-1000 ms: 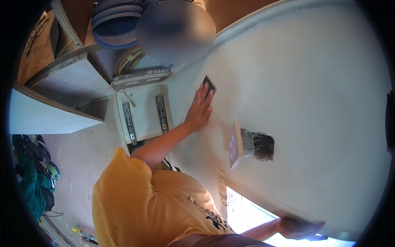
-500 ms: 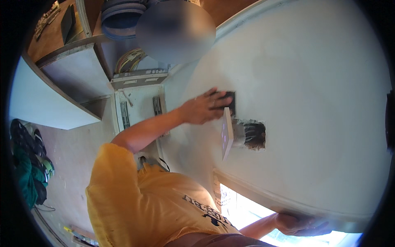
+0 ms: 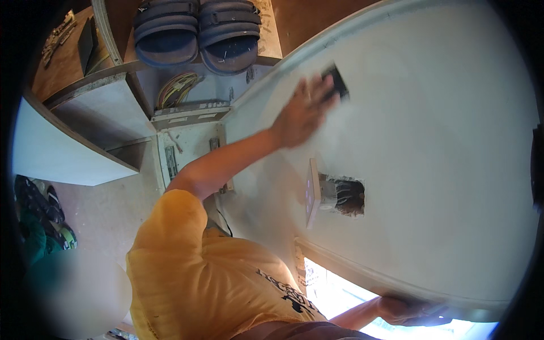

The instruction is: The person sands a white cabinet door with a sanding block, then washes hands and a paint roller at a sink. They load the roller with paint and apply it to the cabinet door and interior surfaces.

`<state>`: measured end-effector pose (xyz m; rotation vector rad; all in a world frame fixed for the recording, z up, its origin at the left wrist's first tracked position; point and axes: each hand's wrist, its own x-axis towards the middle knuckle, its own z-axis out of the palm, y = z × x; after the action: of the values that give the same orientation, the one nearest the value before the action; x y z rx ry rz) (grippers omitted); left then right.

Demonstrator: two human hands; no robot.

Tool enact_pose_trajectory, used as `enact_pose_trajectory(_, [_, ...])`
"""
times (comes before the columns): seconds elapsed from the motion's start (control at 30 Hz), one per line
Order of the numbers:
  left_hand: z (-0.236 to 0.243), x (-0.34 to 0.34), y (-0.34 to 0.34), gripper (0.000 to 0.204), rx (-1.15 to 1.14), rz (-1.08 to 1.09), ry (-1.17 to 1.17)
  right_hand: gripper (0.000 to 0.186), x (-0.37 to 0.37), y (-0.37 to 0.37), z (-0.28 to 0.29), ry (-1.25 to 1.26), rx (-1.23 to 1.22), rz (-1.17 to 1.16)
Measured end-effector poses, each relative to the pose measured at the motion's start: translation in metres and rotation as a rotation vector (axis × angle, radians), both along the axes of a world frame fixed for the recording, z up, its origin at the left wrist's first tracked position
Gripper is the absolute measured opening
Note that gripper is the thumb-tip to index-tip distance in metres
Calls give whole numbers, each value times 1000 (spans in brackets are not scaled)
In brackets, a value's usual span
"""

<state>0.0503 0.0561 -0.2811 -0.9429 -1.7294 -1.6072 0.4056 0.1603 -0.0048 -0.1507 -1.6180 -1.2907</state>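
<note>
My left hand (image 3: 300,110), blurred by motion, holds a black rectangular pad (image 3: 334,80) against the upper part of the pale, smooth panel (image 3: 430,130). Below it, a light switch plate (image 3: 311,192) sticks out sideways beside a rough cut-out (image 3: 350,197) with dark wires inside. My right hand (image 3: 405,310) grips the lower edge of the panel, above the bright opening (image 3: 334,283); its fingertips are in shadow. A yellow T-shirt (image 3: 204,266) covers the body at the lower middle.
Dark slide sandals (image 3: 228,50) sit on a shelf above coiled wires (image 3: 175,90). Wooden compartments (image 3: 90,107) line the left, beside a recess with metal drawer slides (image 3: 170,161). Another person's dark shoes and green clothing (image 3: 34,238) show at the far left, near a blurred round patch.
My left hand and the pad first moved down and right beside the switch plate, then swung up higher on the panel. My right hand stays at the lower edge.
</note>
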Motion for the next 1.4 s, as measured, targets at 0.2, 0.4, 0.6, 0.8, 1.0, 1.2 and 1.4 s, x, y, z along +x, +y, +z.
enact_pose_trajectory(0.2, [-56, 7, -9, 50, -77, -160, -57, 52, 8, -2, -9, 182, -564, 303])
enact_pose_trajectory(0.4, [-10, 62, 1, 57, -54, -237, 148, 54, -7, -14, -4, 191, -663, 438])
enact_pose_trajectory(0.6, [130, -24, -14, 45, -29, -116, 335, 51, -9, -8, -9, 261, -607, 437])
enact_pose_trajectory(0.8, [133, -40, -15, 49, -226, -57, 1087, 43, -1, -8, -3, 253, -582, 437])
enact_pose_trajectory(1.0, [231, -15, -5, 50, -300, -104, 934, 41, -4, -8, -12, 287, -641, 512])
enact_pose_trajectory(1.2, [236, -23, -12, 50, -315, -230, 1292, 39, -3, -13, -9, 285, -611, 520])
enact_pose_trajectory(1.4, [217, 23, 1, 49, -171, -286, 1264, 40, -3, -16, -4, 298, -663, 614])
